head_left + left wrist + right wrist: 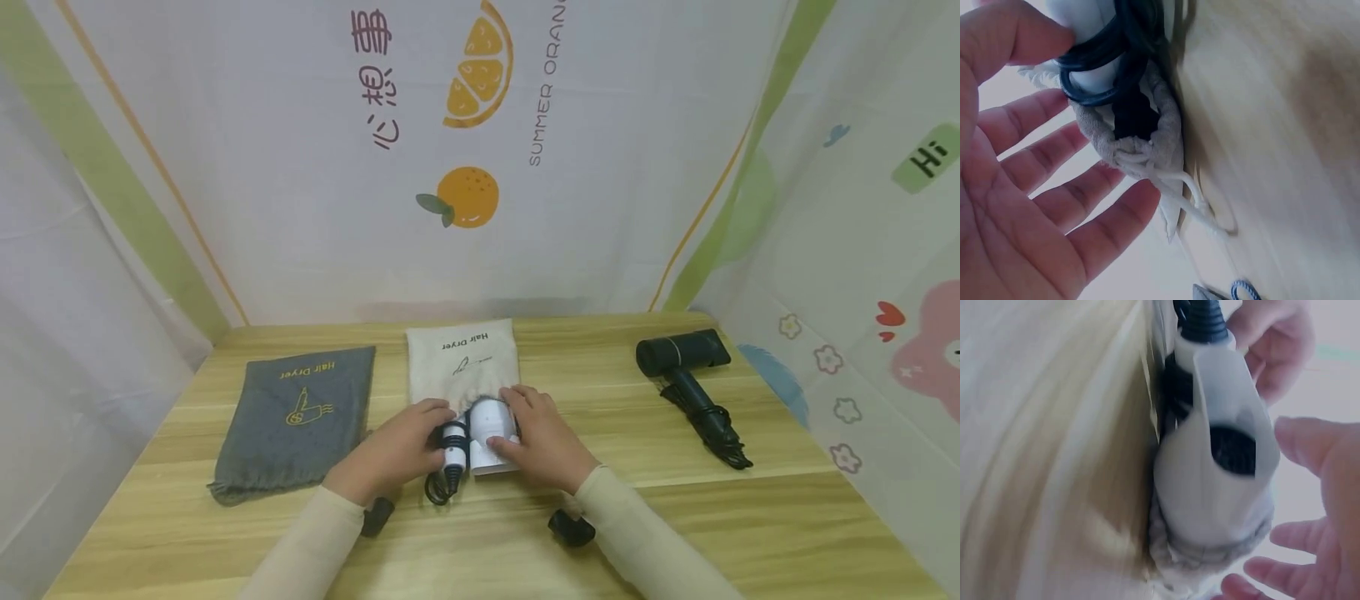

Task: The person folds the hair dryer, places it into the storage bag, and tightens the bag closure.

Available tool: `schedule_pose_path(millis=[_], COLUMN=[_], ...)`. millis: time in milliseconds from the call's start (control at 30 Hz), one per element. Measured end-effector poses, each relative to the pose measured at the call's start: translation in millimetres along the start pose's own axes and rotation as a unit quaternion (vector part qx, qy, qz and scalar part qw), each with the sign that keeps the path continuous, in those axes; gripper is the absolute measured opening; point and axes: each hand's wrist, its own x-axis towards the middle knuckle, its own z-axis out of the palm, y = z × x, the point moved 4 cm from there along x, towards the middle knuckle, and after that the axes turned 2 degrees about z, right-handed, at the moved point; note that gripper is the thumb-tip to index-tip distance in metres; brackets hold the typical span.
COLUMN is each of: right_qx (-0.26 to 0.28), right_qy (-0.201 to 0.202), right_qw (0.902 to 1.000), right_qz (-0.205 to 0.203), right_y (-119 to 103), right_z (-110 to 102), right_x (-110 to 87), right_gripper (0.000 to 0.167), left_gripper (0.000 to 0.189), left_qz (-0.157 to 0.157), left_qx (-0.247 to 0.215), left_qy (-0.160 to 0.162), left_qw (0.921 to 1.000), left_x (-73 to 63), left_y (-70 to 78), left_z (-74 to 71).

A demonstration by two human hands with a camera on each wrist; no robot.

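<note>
A white hair dryer (pixel 491 433) lies partly inside a cream drawstring bag (pixel 462 362) printed "Hair Dryer". Its nozzle and cord-wrapped handle (pixel 454 446) stick out of the bag's gathered mouth toward me. Beside the handle is my left hand (pixel 397 446), thumb at the wrapped cord (pixel 1094 59), straight fingers along the bag's mouth and drawstring (pixel 1179 197). My right hand (pixel 546 437) lies along the other side, thumb close to the white nozzle (pixel 1210 481) and relaxed, spread fingers at the bag's edge. The dryer's far part is hidden in the bag.
On the left lies a dark grey drawstring bag (pixel 300 421) with yellow "Hair Dryer" print. A black hair dryer (pixel 693 375) with its cord wound round the handle lies on the right. The wooden table (pixel 465 554) ends at a printed curtain (pixel 300 208).
</note>
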Motion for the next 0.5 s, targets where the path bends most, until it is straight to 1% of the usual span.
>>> schedule_pose_path(millis=[67, 133, 200, 267, 400, 500], right_qx=[0.025, 0.056, 0.08, 0.111, 0.132, 0.129], right_qy=[0.008, 0.006, -0.007, -0.03, -0.07, -0.08], right_qw=[0.9995, 0.998, 0.9961, 0.9928, 0.9884, 0.9881], right_qz=[0.015, 0.029, 0.037, 0.035, 0.028, 0.027], right_y=[5.2, 9.5, 12.6, 14.2, 16.2, 17.0], right_z=[-4.6, -7.7, -8.1, -6.2, 0.4, 3.0], right_x=[0.0, 0.5, 1.2, 1.8, 2.9, 3.6], right_gripper=[0.069, 0.067, 0.067, 0.068, 0.073, 0.076], left_gripper=[0.053, 0.051, 0.05, 0.048, 0.047, 0.047], left_qz=[0.006, 0.012, 0.022, 0.025, 0.016, 0.005], left_qx=[0.001, 0.002, 0.002, -0.003, -0.015, -0.021], left_qy=[0.004, 0.007, 0.008, 0.004, -0.009, -0.017], left_qw=[1.0, 0.9999, 0.9997, 0.9997, 0.9997, 0.9996], left_x=[-1.9, -3.2, -3.9, -4.1, -4.3, -4.9], left_y=[0.5, 1.0, 1.8, 2.2, 1.5, 0.6], left_z=[-1.5, -2.7, -3.6, -3.6, -2.7, -2.4])
